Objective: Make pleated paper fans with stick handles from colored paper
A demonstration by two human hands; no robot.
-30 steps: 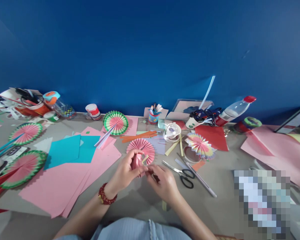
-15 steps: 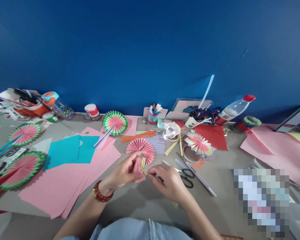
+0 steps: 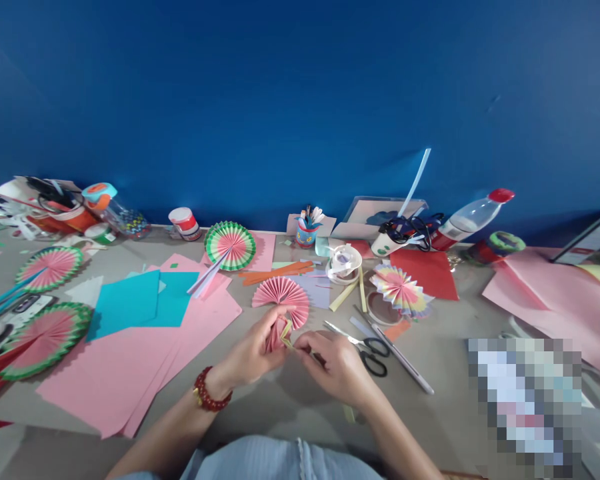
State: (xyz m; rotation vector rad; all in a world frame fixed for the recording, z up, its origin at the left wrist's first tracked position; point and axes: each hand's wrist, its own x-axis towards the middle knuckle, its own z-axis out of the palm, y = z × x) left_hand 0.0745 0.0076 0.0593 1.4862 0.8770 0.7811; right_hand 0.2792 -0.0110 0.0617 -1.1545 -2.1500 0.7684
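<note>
My left hand (image 3: 260, 350) is closed round a pleated piece of pink paper (image 3: 275, 337), with the red beaded bracelet (image 3: 211, 390) on that wrist. Over the edge of the folded paper lies a thin pale-yellow strip (image 3: 286, 333). My right hand (image 3: 333, 363) pinches the strip's free end between thumb and fingertips. Just beyond my hands a pink pleated paper fan (image 3: 283, 297) is spread in an arc on the table. Black-handled scissors (image 3: 373, 353) lie right of my right hand, beside a silver pen-like tool (image 3: 400, 360).
Pink sheets (image 3: 105, 380) and blue paper (image 3: 130, 307) cover the left side, near green-edged paper fans (image 3: 50, 340). White tape rolls (image 3: 344, 263), a multicoloured fan (image 3: 400, 290) and red paper (image 3: 425, 270) lie behind. A bottle (image 3: 473, 217) leans by the blue wall.
My left hand has turned slightly and closed more over the pleated pink paper. The yellow strip now lies closer against it. My right hand has barely moved.
</note>
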